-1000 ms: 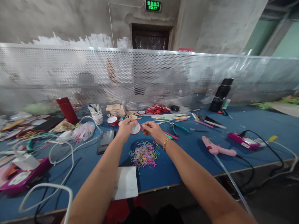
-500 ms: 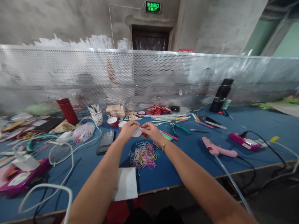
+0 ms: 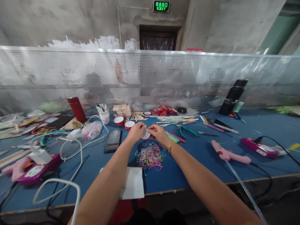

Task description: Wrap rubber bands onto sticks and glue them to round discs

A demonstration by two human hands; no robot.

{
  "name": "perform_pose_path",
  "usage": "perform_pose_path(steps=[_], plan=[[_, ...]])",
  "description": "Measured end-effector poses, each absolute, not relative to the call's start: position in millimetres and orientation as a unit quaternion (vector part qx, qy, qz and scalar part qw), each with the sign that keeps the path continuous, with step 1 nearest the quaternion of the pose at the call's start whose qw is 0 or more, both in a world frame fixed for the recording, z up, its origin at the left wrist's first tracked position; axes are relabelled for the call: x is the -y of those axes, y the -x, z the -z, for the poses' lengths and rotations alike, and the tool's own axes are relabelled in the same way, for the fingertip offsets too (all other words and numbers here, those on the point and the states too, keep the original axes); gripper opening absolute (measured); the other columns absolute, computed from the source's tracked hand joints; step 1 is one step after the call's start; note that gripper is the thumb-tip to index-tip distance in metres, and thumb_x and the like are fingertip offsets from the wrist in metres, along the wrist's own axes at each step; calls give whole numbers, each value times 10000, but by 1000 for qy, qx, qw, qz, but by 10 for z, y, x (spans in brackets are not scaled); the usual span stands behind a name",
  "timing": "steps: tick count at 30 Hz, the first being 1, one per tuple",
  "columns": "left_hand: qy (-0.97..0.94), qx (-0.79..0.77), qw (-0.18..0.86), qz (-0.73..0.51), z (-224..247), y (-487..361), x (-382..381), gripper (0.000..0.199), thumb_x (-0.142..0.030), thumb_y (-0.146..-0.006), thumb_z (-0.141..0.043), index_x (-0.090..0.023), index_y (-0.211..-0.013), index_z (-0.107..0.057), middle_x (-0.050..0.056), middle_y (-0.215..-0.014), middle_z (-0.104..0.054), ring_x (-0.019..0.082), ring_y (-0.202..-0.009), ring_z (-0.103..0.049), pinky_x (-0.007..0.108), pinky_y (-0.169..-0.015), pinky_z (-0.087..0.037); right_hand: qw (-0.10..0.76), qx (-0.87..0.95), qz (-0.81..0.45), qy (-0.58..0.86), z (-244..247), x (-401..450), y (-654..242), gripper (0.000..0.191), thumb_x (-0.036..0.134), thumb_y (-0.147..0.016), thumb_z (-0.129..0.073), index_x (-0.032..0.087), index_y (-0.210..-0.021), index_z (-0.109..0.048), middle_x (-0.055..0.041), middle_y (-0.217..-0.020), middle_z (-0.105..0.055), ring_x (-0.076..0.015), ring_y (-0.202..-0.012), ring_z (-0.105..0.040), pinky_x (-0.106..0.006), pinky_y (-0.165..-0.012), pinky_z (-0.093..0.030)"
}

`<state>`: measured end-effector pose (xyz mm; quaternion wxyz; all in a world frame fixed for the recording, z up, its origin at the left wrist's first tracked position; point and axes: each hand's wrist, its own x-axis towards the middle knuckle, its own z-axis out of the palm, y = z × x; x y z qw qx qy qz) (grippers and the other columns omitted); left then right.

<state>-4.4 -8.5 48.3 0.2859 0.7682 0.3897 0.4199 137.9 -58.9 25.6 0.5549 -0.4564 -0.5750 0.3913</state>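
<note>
Between both hands a small white disc with a red rim (image 3: 145, 134) is held just above the blue table. My left hand (image 3: 137, 132) has its fingers closed on the disc's left side. On the right, my right hand (image 3: 158, 133) pinches at its upper right edge, the fingertips of both hands nearly meeting; anything finer between them is too small to tell. A pile of colourful loops (image 3: 151, 157) lies just below the hands. Red-rimmed round pieces (image 3: 129, 125) stand close behind my left hand.
A phone (image 3: 112, 141), white cables (image 3: 82, 156) and a red bottle (image 3: 77, 109) lie or stand left. White paper (image 3: 134, 184) sits near the front edge. Rightward are green pliers (image 3: 187, 130), a pink glue gun (image 3: 228, 154) and a black bottle (image 3: 233, 97). A perforated screen (image 3: 145, 75) stands behind.
The view has shifted, so the table's things appear farther right. Both hands still hold the disc, and more of its face is turned towards the camera.
</note>
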Motion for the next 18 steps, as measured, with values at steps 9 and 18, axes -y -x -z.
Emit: perform_pose_path(steps=[9,18], plan=[[-744,-414,330,-408,-419,66,39,166,-309,-725,-538,-162,-671,-592,-3,-590,-552,108,-516,-451,218,-466,-291,513,606,-415,444,-269,603,-1347,250,400,-685,-617,189,-691,-483,63,-512,-494,-78,-423,-441,-202,-420,-329],[-724,-397,396,-401,-482,30,168,202,-301,-674,-614,-148,-805,-611,-10,-661,-575,89,-545,-470,197,-489,-337,522,606,-384,461,-260,556,-1401,214,364,-681,-587,187,-704,-470,71,-540,-480,-69,-437,-442,-190,-432,-347]])
